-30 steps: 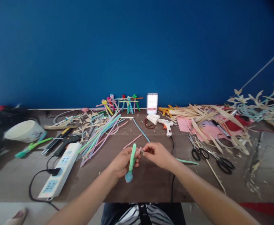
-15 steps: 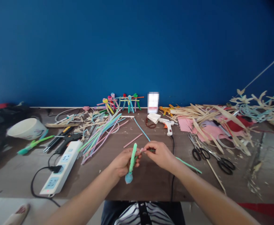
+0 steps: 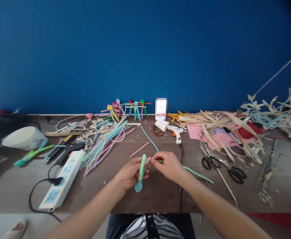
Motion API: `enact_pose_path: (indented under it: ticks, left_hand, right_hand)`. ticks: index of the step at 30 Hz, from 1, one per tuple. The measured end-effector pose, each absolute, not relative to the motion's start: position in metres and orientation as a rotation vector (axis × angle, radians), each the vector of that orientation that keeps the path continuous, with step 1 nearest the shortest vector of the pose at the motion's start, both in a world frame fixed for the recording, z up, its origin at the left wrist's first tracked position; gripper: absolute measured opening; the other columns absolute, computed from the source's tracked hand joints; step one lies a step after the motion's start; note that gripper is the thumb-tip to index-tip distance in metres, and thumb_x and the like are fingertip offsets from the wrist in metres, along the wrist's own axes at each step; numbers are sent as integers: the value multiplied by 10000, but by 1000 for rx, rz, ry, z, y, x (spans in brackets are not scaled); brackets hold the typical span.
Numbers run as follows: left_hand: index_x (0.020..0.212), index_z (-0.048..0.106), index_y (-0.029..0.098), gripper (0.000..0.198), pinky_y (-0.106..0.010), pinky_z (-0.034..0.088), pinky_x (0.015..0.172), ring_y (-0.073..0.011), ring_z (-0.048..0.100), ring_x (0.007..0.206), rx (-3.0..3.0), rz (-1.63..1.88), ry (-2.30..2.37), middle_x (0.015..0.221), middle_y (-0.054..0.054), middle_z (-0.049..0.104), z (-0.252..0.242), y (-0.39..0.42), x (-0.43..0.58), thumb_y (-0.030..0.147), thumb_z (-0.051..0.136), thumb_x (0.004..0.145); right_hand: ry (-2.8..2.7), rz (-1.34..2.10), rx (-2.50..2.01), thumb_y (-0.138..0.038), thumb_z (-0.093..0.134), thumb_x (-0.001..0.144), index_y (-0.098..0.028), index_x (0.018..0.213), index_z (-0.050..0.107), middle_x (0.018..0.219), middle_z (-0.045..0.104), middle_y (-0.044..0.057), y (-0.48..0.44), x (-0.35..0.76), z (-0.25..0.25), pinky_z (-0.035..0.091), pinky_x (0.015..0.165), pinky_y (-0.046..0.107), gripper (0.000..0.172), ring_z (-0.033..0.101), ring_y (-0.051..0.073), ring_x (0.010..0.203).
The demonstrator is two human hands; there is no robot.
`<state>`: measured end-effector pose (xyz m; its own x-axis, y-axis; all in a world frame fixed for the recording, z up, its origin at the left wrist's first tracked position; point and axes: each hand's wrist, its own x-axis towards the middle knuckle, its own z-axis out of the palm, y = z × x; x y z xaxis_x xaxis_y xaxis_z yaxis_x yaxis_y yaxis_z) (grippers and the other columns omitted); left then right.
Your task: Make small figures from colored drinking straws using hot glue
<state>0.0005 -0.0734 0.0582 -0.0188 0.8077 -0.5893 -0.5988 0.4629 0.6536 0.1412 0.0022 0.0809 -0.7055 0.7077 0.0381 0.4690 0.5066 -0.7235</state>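
My left hand (image 3: 132, 172) is closed on a green pipe-cleaner figure (image 3: 142, 167), which has a pale blue ball (image 3: 138, 186) at its lower end. The fingertips of my right hand (image 3: 167, 165) are pinched together close to my left fingertips, on a small pink piece (image 3: 152, 160) between the two hands. A long green pipe cleaner (image 3: 197, 174) stretches out to the right from beneath my right hand. Beyond the hands lie a blue pipe cleaner (image 3: 149, 136) and a short pink one (image 3: 139, 149).
Small pipe-cleaner figures (image 3: 136, 109) stand by the wall. Right: a white glue gun (image 3: 177, 133), scissors (image 3: 236, 174), pale strips (image 3: 210, 121). Left: a pipe-cleaner bundle (image 3: 108, 142), a power strip (image 3: 63, 181), a black glue gun (image 3: 69, 152) and a white bowl (image 3: 24, 137).
The view has shifted slightly, so the table items appear a little further left. The green figure stands more upright in my left hand, and both hands remain close together.
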Motion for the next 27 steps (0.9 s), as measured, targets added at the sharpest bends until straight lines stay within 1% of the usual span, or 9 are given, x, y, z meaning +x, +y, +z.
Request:
enact_pose_path:
  ticks: [4, 10, 13, 22, 27]
  left_hand:
    - [690, 566, 116, 111, -164, 452, 419, -48, 496, 422, 209, 1118, 1129, 546, 19, 547, 59, -73, 2, 194, 643, 670]
    - [664, 560, 105, 69, -120, 404, 379, -27, 472, 397, 193, 1130, 1121, 542, 16, 542, 62, -73, 5, 140, 611, 695]
    - [682, 559, 107, 40, -119, 404, 378, -30, 480, 404, 155, 1140, 1120, 553, 13, 547, 63, -73, 6, 114, 574, 719]
    - [690, 529, 106, 67, -124, 383, 341, -40, 462, 377, 27, 1133, 1101, 517, 16, 522, 61, -69, 5, 96, 485, 741]
    - [699, 525, 102, 54, -121, 401, 357, -33, 459, 382, 30, 1154, 1082, 525, 16, 523, 60, -67, 6, 87, 488, 736]
  right_hand:
    - [-2431, 986, -974, -275, 479, 759, -192, 722, 639, 711, 655, 5, 2, 141, 82, 367, 598, 202, 184, 565, 128, 660]
    - [-2466, 978, -972, -230, 489, 744, -204, 740, 648, 767, 664, 4, 3, 143, 83, 377, 620, 202, 161, 577, 136, 713]
    - [-2462, 968, -957, -225, 496, 742, -206, 749, 645, 776, 662, 5, 3, 143, 83, 379, 634, 205, 150, 577, 134, 714]
    - [-2449, 913, -915, -216, 506, 739, -211, 753, 635, 772, 647, -5, 3, 143, 84, 371, 644, 207, 129, 566, 132, 726]
    - [-2441, 926, -922, -223, 509, 740, -225, 756, 634, 767, 651, -20, 1, 143, 80, 367, 619, 203, 126, 566, 127, 708]
